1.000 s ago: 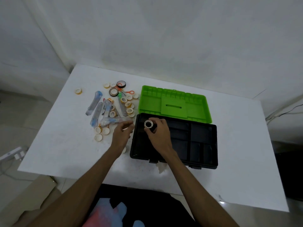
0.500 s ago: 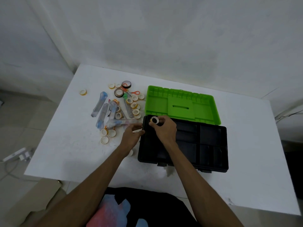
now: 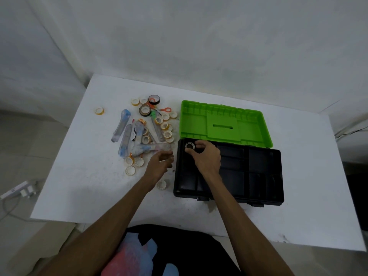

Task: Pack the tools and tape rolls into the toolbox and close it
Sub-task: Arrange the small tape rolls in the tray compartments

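Note:
The black toolbox (image 3: 258, 176) lies open on the white table (image 3: 79, 176), its green lid (image 3: 225, 124) folded back. My right hand (image 3: 205, 158) holds a black tape roll (image 3: 189, 146) with a white core in the box's far left corner. My left hand (image 3: 161, 164) hovers just left of the box with fingers loosely curled, holding nothing. To the left lies a pile of several small yellow-white tape rolls (image 3: 165, 126), two dark tape rolls (image 3: 144, 110), wrapped tools (image 3: 123, 142) and orange-handled scissors (image 3: 166, 110).
One small roll (image 3: 161, 184) lies near the box's front left corner and another (image 3: 99, 111) sits alone at the far left. A power strip (image 3: 18, 191) is on the floor to the left. A wall stands behind the table.
My right hand carried the black roll from over the left compartment toward the box's far left corner. My left hand drifted slightly, still holding nothing.

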